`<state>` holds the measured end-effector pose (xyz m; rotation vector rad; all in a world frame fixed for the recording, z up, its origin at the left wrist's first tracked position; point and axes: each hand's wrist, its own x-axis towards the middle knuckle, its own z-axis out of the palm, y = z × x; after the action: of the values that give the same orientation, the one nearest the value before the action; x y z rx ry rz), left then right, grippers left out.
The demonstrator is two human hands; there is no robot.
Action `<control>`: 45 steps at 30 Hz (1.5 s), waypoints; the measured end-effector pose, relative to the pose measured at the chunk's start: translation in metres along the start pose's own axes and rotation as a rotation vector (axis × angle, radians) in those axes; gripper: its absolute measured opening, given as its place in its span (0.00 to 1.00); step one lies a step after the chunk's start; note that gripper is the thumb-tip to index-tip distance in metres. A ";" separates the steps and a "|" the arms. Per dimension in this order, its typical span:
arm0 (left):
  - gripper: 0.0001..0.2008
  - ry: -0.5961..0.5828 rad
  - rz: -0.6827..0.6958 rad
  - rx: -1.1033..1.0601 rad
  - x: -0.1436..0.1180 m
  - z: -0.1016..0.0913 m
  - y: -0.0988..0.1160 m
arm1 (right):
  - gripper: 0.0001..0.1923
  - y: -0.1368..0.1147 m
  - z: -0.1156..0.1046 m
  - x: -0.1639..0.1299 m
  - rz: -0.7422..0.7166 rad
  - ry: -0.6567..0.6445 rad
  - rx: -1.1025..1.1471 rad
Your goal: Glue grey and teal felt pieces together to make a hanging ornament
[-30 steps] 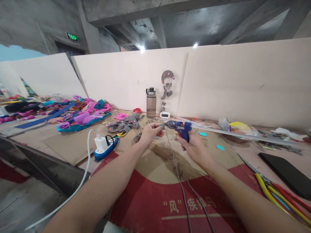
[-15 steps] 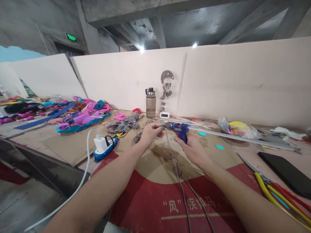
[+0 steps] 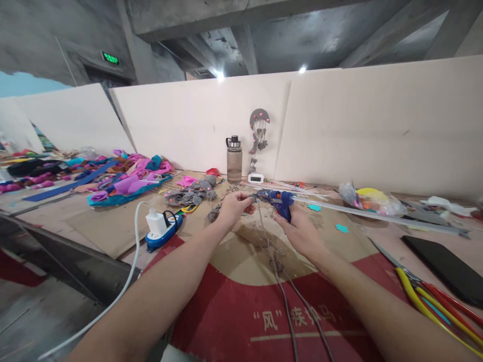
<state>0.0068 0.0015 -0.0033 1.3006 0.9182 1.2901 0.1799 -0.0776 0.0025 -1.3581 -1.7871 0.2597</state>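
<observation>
The right hand (image 3: 302, 229) grips a blue glue gun (image 3: 277, 199), fingers wrapped round its handle, nozzle pointing left. The left hand (image 3: 234, 206) is closed in a pinch on a small grey piece (image 3: 252, 199) held right at the nozzle tip — what the piece is, I cannot tell. Both hands meet over the middle of the cardboard-covered table (image 3: 113, 221), and thin grey cords (image 3: 281, 286) trail from them toward the near edge. To the near left lies a blue power strip (image 3: 163, 229) with a white plug in it. Farther back stand a water bottle (image 3: 234, 159) and a small white clock (image 3: 256, 178) — both against the white wall panel. At the near right lie scissors with yellow handles (image 3: 415, 291), beside a black tablet (image 3: 441, 266).
</observation>
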 end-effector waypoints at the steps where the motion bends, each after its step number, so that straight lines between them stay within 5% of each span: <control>1: 0.05 0.004 0.001 -0.001 0.000 0.000 0.000 | 0.17 0.000 0.000 0.000 -0.005 0.001 0.001; 29: 0.05 0.003 0.007 0.036 0.000 0.000 0.000 | 0.14 -0.003 0.000 -0.001 0.015 0.020 0.006; 33: 0.06 0.011 -0.009 -0.048 0.000 -0.002 0.002 | 0.12 -0.002 0.001 -0.001 0.108 -0.008 0.131; 39: 0.05 0.026 -0.077 -0.159 0.003 -0.006 0.002 | 0.14 0.011 -0.001 0.006 0.271 0.004 0.663; 41: 0.06 0.019 -0.091 -0.164 0.003 -0.006 0.001 | 0.11 0.023 -0.003 0.010 0.337 0.016 0.578; 45: 0.09 0.014 -0.060 -0.123 0.001 -0.005 0.001 | 0.12 0.054 -0.011 0.017 0.457 -0.042 0.012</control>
<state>0.0017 0.0030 -0.0030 1.1615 0.8674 1.2903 0.2241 -0.0455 -0.0158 -1.7525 -1.4851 0.5453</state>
